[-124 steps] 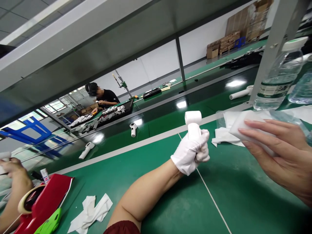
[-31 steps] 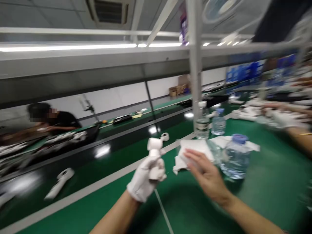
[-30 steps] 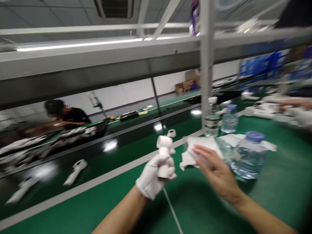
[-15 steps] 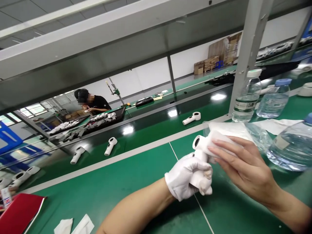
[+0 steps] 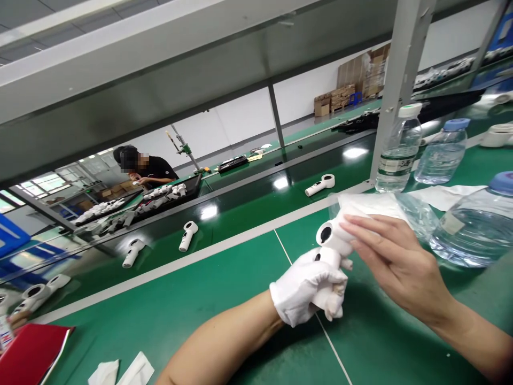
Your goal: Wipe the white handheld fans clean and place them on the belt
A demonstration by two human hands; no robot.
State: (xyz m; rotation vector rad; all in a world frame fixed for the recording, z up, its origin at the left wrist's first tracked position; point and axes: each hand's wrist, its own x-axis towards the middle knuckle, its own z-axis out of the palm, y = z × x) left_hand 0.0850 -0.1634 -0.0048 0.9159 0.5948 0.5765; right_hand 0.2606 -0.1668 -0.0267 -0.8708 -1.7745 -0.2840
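White cloth point(image 5: 363, 202) on white handheld device point(image 5: 325, 233) — steady hold called for
Left gloved hand point(image 5: 306, 291) closed round handle; right bare hand point(image 5: 396, 262) pressing cloth at 1 o'clock — pinch unclear

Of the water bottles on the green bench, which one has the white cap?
It is the bottle beside the grey metal post, the leftmost of the three. The middle bottle and the nearest bottle have blue caps. The post is at.

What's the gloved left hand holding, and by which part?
A white handheld device, held by its grip in the gloved left hand, round head sticking out above the fist.
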